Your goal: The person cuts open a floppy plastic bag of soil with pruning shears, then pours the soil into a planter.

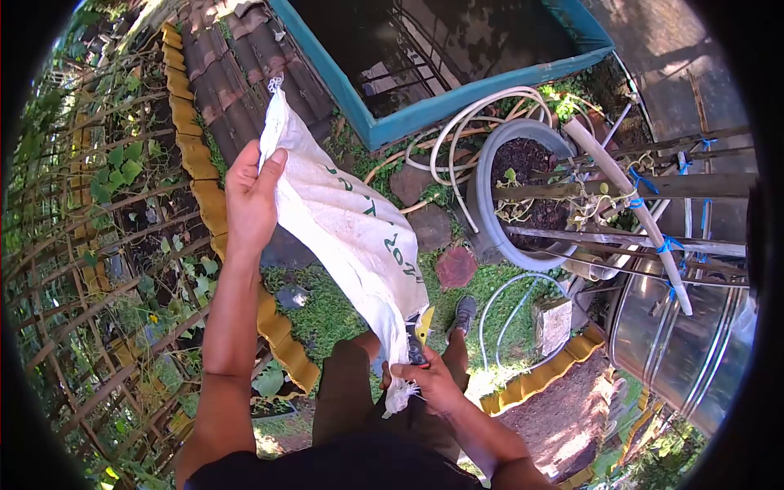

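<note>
A white woven sack (351, 216) with green lettering is stretched between my two hands. Near its upper end, my left hand (251, 192) grips the edge, thumb on top. Above that hand, the sack's tip is bunched into a frayed knot. My right hand (429, 382) is closed at the lower end, around the gathered cloth and a dark tool (416, 351) with a yellow part. The tool lies against the sack's lower edge, and part of it is hidden by my fingers and the cloth.
A teal-rimmed water tank (376, 131) stands ahead. To the right are a grey plant pot (487, 216), coiled hoses (445, 151), tied poles (653, 233) and a metal drum (653, 322). A lattice fence (106, 327) with vines runs along the left, beside yellow edging tiles (196, 147).
</note>
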A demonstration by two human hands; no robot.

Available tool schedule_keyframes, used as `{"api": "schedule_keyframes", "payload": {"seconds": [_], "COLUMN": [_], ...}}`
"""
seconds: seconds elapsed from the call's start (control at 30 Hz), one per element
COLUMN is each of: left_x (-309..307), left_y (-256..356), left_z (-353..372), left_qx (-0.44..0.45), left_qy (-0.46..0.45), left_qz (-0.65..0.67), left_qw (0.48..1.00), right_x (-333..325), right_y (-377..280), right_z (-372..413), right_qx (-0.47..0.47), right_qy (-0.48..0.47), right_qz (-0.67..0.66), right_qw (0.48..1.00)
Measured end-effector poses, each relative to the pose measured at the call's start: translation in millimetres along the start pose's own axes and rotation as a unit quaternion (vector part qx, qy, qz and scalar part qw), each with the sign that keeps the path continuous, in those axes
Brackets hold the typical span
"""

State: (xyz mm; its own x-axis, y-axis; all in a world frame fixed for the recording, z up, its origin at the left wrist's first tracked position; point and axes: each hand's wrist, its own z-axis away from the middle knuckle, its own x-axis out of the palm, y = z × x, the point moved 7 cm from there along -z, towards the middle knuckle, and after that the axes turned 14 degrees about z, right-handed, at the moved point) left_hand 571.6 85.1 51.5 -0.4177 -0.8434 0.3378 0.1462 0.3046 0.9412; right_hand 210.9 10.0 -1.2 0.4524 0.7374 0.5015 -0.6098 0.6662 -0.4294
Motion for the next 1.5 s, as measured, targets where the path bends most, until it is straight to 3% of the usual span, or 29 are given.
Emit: {"api": "schedule_keyframes", "payload": {"seconds": [0.17,0.2,0.23,0.3,0.4,0.43,0.5,0.53,0.63,0.67,0.7,0.73,0.8,0.9,1.0,1.1,1.13,1.23,1.27,1.37,1.47,1.5], "left_x": [-25,-48,-75,-142,-285,-270,-265,-245,-214,-182,-190,-174,-153,-131,-130,-130,-117,-133,-131,-168,-135,-132], "left_y": [-13,-34,-57,-110,-217,-206,-199,-184,-169,-154,-159,-158,-175,-195,-191,-188,-181,-181,-175,-198,-168,-164], "left_z": [-80,-101,-117,-126,-129,-129,-144,-149,-147,-125,-105,-77,-7,84,99,97,95,109,113,131,100,95], "left_qx": [0.019,0.011,0.005,-0.047,-0.013,0.029,-0.037,-0.038,-0.045,-0.151,-0.203,-0.246,-0.361,-0.411,-0.379,-0.343,-0.374,-0.327,-0.388,-0.301,-0.288,-0.328], "left_qy": [-0.014,-0.011,-0.011,0.115,0.239,0.214,0.207,0.176,0.205,0.242,0.258,0.253,0.221,0.194,0.233,0.22,0.27,0.305,0.305,0.205,0.122,0.121], "left_qz": [-0.049,-0.115,-0.181,-0.432,-0.31,-0.327,-0.281,-0.288,-0.222,-0.181,-0.236,-0.26,-0.263,-0.242,-0.195,-0.253,-0.141,-0.182,-0.226,-0.362,-0.487,-0.461], "left_qw": [0.999,0.993,0.983,0.893,0.92,0.92,0.936,0.94,0.952,0.941,0.914,0.899,0.867,0.857,0.874,0.878,0.876,0.876,0.84,0.858,0.815,0.815], "right_x": [11,9,2,0,24,30,31,31,39,40,42,45,51,50,45,29,24,3,2,-1,20,30], "right_y": [2,3,11,14,0,-9,-6,-4,-9,-10,-8,-13,-16,-11,-6,8,7,25,26,66,69,72], "right_z": [-81,-112,-159,-219,-256,-260,-260,-263,-271,-271,-268,-269,-273,-278,-276,-260,-251,-224,-215,-211,-224,-230], "right_qx": [-0.039,-0.029,-0.082,-0.095,-0.117,-0.128,-0.134,-0.146,-0.143,-0.133,-0.12,-0.164,-0.154,-0.122,-0.098,-0.057,-0.114,0.014,0.047,0.093,0.07,0.057], "right_qy": [0.031,0.046,0.051,0.094,0.058,0.043,0.038,0.037,0.037,0.037,0.038,0.062,0.07,0.059,0.062,0.069,0.102,0.047,0.021,-0.067,-0.088,-0.091], "right_qz": [-0.016,-0.014,0.02,0.128,0.135,0.137,0.15,0.153,0.146,0.143,0.138,0.182,0.201,0.261,0.34,0.404,0.479,0.415,0.42,0.401,0.399,0.391], "right_qw": [0.999,0.998,0.995,0.983,0.982,0.981,0.979,0.977,0.978,0.98,0.982,0.968,0.965,0.956,0.933,0.911,0.864,0.909,0.906,0.909,0.91,0.914]}}
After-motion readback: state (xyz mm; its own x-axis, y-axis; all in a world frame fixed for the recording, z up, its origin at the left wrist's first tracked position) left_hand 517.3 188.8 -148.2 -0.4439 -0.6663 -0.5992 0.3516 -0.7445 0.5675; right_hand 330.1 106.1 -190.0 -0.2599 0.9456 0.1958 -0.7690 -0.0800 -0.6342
